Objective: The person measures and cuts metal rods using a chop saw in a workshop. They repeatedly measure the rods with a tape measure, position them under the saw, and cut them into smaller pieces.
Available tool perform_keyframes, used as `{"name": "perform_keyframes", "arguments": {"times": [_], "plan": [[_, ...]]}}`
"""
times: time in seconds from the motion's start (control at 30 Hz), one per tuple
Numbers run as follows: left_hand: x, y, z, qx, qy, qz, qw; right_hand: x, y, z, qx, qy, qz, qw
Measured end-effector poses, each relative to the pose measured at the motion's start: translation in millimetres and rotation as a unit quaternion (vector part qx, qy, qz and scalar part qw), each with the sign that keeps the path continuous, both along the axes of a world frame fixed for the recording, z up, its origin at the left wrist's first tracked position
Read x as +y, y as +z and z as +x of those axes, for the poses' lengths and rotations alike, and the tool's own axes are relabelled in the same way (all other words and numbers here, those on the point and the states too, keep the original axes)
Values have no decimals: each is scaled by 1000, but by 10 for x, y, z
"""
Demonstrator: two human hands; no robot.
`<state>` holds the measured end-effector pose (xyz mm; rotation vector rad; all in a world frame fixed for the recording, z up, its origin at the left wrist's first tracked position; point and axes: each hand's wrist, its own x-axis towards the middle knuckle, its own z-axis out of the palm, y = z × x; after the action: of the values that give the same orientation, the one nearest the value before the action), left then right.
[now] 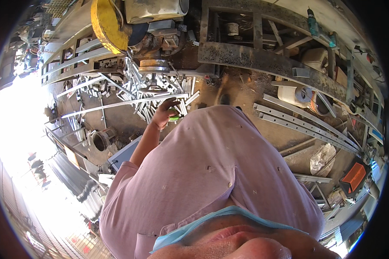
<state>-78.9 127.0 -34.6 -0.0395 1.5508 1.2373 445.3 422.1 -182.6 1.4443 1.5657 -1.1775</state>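
Note:
My left hand [163, 113] reaches forward from my pink shirt and is closed around a small green object [173, 115]; I cannot tell what kind of object it is. It hovers just below a long thin metal strip [116, 105] that lies across a pile of short cut metal pieces [160, 88]. Beyond the pile stands a cut-off saw with a yellow blade guard [108, 23]. My right hand is hidden behind my torso.
Long perforated metal rails [298, 123] lie on the dirt floor at the right, near a white bucket [291, 94]. A rusty steel frame [263, 60] spans the top, with a teal power drill [313, 26] on it. An orange box [353, 176] sits far right. Metal bars [73, 177] are stacked at the left.

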Motion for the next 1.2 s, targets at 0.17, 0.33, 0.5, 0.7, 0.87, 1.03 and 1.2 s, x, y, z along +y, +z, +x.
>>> {"name": "perform_keyframes", "arguments": {"times": [0.17, 0.33, 0.5, 0.7, 0.87, 1.03, 1.2], "plan": [[350, 227, -24, 9, 31, 62, 998, 252, 455, -596, 119, 43, 126, 984], [961, 455, 62, 52, 16, 166, 985, 708, 1561, -2408, 425, 102, 8, 900], [1450, 678, 153, 40, -21, 238, 970, 211, 2209, -3683, 554, 213, 96, 799], [1226, 725, -109, 183, -163, 139, 960, 41, 2159, -3920, 504, 243, 87, 824], [1015, 587, -272, 272, -166, 62, 946, -198, 2061, -4144, 506, 259, 76, 819], [803, 597, -712, 229, -64, 109, 965, -186, 2190, -4434, 437, 281, 125, 845], [399, 686, -1354, 131, 82, 102, 983, 127, 2284, -4388, 263, 218, 173, 924]]}}
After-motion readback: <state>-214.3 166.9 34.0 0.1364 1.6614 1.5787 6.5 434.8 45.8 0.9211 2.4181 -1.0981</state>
